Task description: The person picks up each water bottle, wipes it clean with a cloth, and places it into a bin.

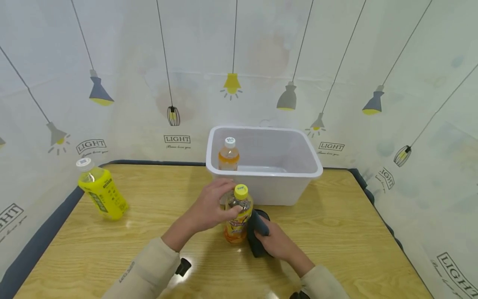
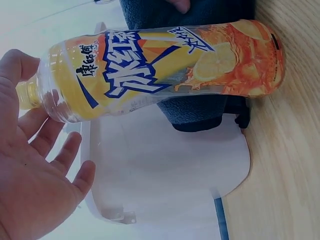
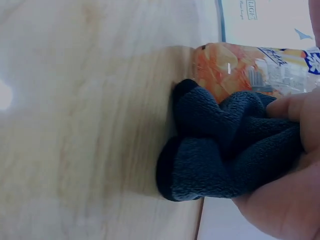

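Bottle [image 1: 237,226], yellow-capped and labelled in yellow and orange, upright on the surface [image 1: 336,232], at the centre of the frame and just in front of the white tub [image 1: 272,192]. Held at the neck and shoulder by the left grip [image 1: 213,205]: thumb and at least one finger to either side of the neck in the left wrist view, lower fingers loosely curled and clear of the plastic. Right grip [image 1: 276,241] closed round a dark, fluffy cloth [image 1: 257,246], bunched up and apparently touching the right side of the bottle.

Step in hand, as a judgement: wiping down the bottle, steadied from above. Impossible to tell how much of it already done.

Next move likely to call for a firm hold at the neck, a turn against the cloth, then a lift over the near rim of the tub. Already inside, towards the left end: a white-capped bottle [image 1: 228,161]. At the left of the frame, outside the tub: a yellow-green bottle [image 1: 102,193], probably awaiting the same treatment. Main risk: tipping under too hard a push from the cloth.
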Tool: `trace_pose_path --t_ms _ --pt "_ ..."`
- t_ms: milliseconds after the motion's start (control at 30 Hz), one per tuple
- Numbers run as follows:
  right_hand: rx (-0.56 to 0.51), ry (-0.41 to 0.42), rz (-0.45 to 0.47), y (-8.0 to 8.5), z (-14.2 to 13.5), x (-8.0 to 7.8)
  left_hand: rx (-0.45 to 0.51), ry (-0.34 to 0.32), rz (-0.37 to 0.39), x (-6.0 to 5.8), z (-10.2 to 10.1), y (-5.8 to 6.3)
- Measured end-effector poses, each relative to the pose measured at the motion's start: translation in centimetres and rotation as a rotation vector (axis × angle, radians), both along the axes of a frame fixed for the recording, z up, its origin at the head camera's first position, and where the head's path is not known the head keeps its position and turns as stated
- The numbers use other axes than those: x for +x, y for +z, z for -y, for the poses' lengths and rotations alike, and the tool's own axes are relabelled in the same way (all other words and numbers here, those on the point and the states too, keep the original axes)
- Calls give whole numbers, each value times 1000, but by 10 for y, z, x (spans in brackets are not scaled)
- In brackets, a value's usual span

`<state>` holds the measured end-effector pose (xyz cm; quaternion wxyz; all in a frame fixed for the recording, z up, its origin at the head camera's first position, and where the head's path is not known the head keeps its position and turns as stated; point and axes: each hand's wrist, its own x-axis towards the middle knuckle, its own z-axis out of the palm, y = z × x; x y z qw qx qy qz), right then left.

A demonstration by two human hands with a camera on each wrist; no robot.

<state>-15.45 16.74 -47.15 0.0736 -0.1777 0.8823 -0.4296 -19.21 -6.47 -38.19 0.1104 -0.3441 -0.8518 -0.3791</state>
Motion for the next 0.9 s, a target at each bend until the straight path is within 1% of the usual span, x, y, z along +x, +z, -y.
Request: trace_pose_path --t_ms 133,267,367,433,500,600,667,733,800,900 --pt "-20 -70 -28 6 -2 -3 -3 -12 6 -2 -1 0" --pt "-54 -148 -10 14 -6 -4 2 -32 31 -2 -1 0" --pt "-70 -181 5 19 -9 -5 12 -48 57 -1 -1 2" --pt "-72 -183 -11 22 -11 -5 24 -50 82 0 -1 2" --pt "-83 -173 -27 26 -13 -5 33 -34 113 1 -1 1" --pt "-101 -146 -71 32 -15 -6 45 6 133 1 -2 0" --pt "-124 -142 -101 37 -14 -7 39 25 116 1 -3 0" --pt "-146 -139 -146 43 -13 -7 26 22 74 0 -3 0" --pt "-178 -135 -183 48 -11 -7 7 15 52 -1 -3 1" --pt "-221 -106 -230 55 -8 -4 -12 9 51 -1 -3 2"
